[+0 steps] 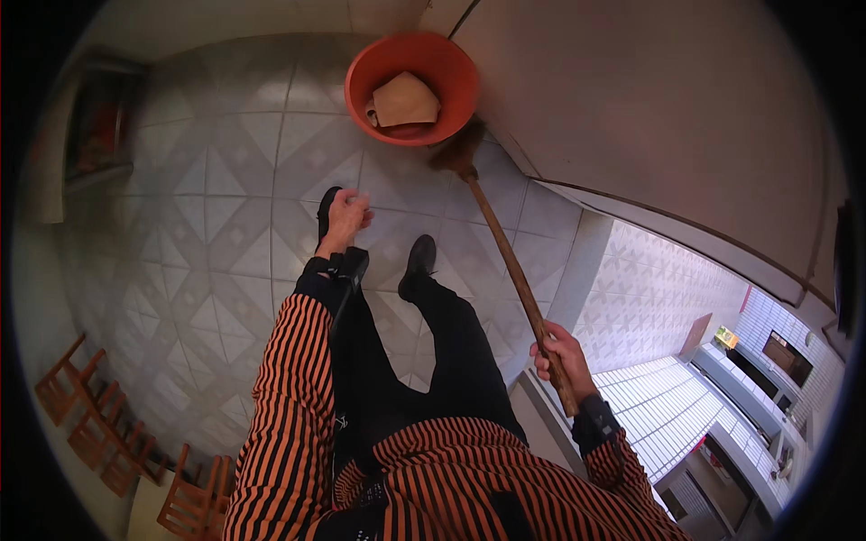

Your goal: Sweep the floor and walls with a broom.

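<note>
Your right hand (561, 353) is wrapped around the upper part of a wooden broom handle (510, 261), fingers (544, 361) closed tight on it. The handle slants up and away from you across the floor (216, 180), and the dark bristle head of the broom (458, 151) rests on the tiles just beside the lower rim of an orange basin (412, 87); whether the bristles touch the basin, you cannot tell from this view. Inside the basin lies a folded tan cloth (406, 101).

Your left hand (345, 216) hangs free in front of you, over the floor, fingers curled into a loose fist and holding nothing that shows. It is well apart from the broom and from the basin.

You stand on grey patterned tiles in black trousers and black shoes. The right shoe (418, 264) is planted near the middle of the floor; the left shoe (327, 212) is mostly hidden behind your left hand. Both sleeves are striped orange and black.

The basin sits at the far edge of the floor, next to the corner of a pale wall (649, 117) that runs along your right. Small wooden chairs (99, 424) stand in a row at the near left edge of the floor. A dark shelf (99, 126) stands at the far left, too blurred to tell what it holds.
</note>
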Tool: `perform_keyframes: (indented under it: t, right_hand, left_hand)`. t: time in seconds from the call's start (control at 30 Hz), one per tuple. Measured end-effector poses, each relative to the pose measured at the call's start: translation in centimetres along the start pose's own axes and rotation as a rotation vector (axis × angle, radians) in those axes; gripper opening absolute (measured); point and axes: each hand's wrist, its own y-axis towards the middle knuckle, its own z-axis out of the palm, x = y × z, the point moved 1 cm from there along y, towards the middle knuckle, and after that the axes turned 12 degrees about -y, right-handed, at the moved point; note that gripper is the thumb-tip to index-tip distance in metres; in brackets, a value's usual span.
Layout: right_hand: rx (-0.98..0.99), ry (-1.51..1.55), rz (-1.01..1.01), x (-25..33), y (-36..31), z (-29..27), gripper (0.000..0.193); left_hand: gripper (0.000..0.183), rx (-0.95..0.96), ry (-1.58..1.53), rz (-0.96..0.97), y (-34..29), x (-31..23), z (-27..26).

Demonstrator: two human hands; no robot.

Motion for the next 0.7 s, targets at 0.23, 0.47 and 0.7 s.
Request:
perform_keyframes:
  t: [0.23,0.47,0.7]
  right_hand:
    - [-0.114,-0.235,0.221,-2.3,3.6,4.3,0.052]
    - [-0.117,-0.167,0.332,-0.8,7.1,7.1,0.059]
    - [-0.101,-0.188,0.336,0.7,8.1,8.7,0.058]
  left_hand:
    - [0.058,-0.072,-0.189,-0.044,17.6,-1.6,3.6]
    - [0.054,-0.030,-0.306,-0.061,25.1,-2.9,5.5]
    - [0.041,-0.139,-0.263,-0.055,24.0,-3.7,-5.3]
